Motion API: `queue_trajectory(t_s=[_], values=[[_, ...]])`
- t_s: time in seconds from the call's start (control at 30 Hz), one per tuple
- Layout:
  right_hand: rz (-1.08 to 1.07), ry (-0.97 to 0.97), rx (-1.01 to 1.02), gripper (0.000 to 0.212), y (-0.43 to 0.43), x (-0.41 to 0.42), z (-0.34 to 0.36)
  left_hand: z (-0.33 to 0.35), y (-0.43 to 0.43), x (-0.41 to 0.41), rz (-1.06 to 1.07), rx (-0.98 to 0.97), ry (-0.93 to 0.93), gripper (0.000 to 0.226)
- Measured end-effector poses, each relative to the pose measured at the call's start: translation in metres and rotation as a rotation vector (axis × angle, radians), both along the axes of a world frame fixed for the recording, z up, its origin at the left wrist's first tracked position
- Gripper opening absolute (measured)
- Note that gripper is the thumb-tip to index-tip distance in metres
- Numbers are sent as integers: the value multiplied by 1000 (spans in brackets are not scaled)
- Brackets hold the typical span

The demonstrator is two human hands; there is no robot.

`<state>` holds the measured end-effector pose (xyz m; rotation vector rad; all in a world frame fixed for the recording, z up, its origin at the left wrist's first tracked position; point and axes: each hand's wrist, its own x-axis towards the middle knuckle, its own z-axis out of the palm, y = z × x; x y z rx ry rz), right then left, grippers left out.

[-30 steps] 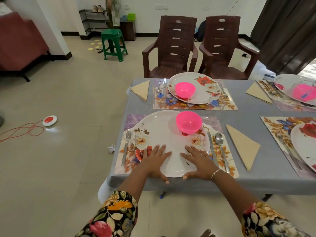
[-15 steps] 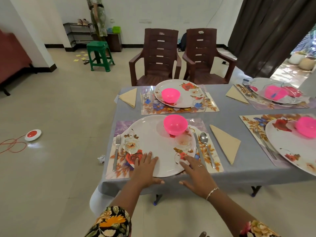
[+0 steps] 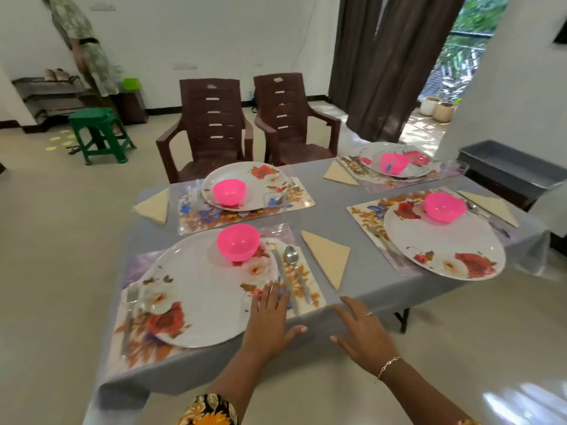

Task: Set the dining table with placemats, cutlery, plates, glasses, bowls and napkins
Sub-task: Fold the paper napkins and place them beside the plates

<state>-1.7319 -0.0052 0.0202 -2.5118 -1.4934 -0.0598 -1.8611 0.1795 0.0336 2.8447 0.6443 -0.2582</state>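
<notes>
Grey cloth covers the counter (image 3: 337, 216), and four places look laid on it. At the nearest, a floral placemat (image 3: 138, 348) carries a large white floral plate (image 3: 199, 289), with a pink bowl (image 3: 237, 242) on the plate's far side. A fork (image 3: 130, 308) lies left of the plate. A knife (image 3: 283, 277) and spoon (image 3: 294, 268) lie side by side to its right, and a folded cream napkin (image 3: 328, 259) sits just beyond the mat, each where a diner would reach for it.

The left hand (image 3: 270, 320) lies flat, fingers straight, on the plate's near right rim and the mat, gripping nothing; it is probably squaring the plate. The right hand (image 3: 362, 332) is spread and empty at the counter's near edge, apart from the left, perhaps bracing.

A clear glass (image 3: 274, 200) seems to stand by the far-left plate (image 3: 245, 185), though it is faint against the pattern. I judge the job nearly done, with only straightening left. The near plate sits close to the edge, so any nudge should be light.
</notes>
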Motion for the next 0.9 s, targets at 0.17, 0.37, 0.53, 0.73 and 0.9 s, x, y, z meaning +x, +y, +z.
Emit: queue_trajectory(t_s=[0.17, 0.37, 0.53, 0.73, 0.9], values=[[-135, 12, -25, 54, -59, 64, 3, 18, -54, 82, -98, -9, -46, 111], [-226, -6, 0, 54, -127, 146, 23, 25, -120, 177, -156, -35, -69, 138], [-274, 37, -13, 53, -173, 205, 29, 30, -159, 233, -199, -27, -99, 130], [-281, 45, -43, 52, -196, 253, 37, 33, -180, 278, -218, -25, -77, 80], [-240, 174, -79, 50, -194, 288, 36, 26, -178, 319, -263, -39, -21, 77]])
